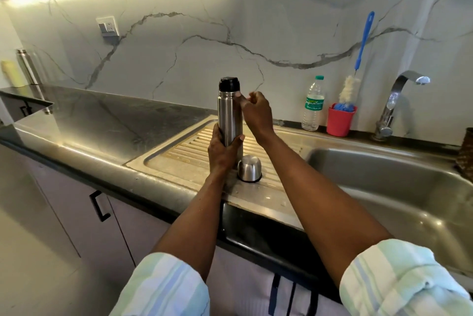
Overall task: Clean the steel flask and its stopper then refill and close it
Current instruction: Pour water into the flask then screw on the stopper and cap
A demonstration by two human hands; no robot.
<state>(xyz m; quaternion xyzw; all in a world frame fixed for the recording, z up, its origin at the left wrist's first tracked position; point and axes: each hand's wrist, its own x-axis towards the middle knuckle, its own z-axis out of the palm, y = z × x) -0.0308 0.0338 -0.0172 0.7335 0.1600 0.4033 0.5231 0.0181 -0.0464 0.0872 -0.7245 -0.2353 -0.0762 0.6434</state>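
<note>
Dead center of the frame, my left hand wraps the slick, rigid steel flask low down, my right hand loosely curled, empty, near its black stopper.

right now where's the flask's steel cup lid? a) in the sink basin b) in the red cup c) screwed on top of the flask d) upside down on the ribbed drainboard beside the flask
d: the steel cup lid sits mouth-down on the ribbed drainboard, just right of the flask, whose black stopper is bare on top while the left hand grips its base.
</note>
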